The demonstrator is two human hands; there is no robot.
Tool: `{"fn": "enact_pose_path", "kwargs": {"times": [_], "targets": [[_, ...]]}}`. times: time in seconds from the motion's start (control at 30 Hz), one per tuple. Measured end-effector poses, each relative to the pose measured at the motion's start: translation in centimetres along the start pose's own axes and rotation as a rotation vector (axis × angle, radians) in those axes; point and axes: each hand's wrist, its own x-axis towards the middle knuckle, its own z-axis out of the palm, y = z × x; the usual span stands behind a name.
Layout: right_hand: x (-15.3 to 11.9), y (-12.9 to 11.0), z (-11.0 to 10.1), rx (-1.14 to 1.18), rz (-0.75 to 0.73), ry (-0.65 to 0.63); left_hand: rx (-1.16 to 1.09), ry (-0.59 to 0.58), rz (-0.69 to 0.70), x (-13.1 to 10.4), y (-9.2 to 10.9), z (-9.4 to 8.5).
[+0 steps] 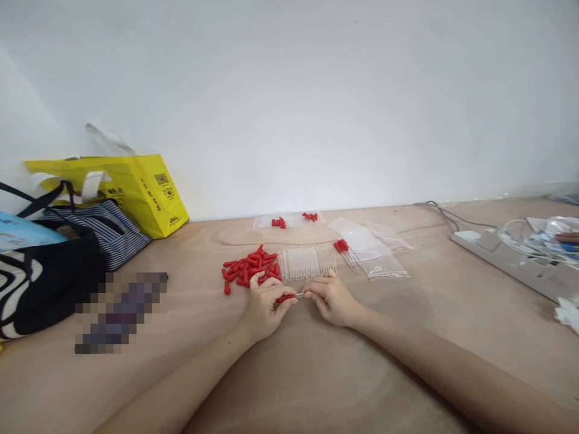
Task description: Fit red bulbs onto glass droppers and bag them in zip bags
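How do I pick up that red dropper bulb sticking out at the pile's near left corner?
I'd pinch the red dropper bulb across its fat, rounded end, coming from the near left. That end points toward you and looks like the widest part to squeeze, and the rest of the pile lies beyond it and to its right.

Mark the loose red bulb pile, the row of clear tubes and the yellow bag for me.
Loose red bulb pile [251,266]: head view, middle of the heap.
Row of clear tubes [307,263]: head view, middle of the row.
Yellow bag [132,185]: head view, on its yellow side.
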Motion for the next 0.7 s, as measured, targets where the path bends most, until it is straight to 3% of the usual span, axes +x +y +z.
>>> {"fn": "enact_pose_path", "kwargs": {"times": [0.4, 0.6, 0.7], "targets": [[0.2, -0.1, -0.2, 0.043, 0.046, -0.065, -0.05, -0.069, -0.07, 0.1, -0.4, 0.2], [0.2, 0.0, -0.7, -0.019, -0.056, -0.137, -0.012, -0.102, -0.114, 0.0, -0.9, -0.4], [0.3, 1.2, -1.5, -0.157, 0.039, -0.037, 0.061, -0.055, -0.138, -0.1, -1.2, -0.9]]}}
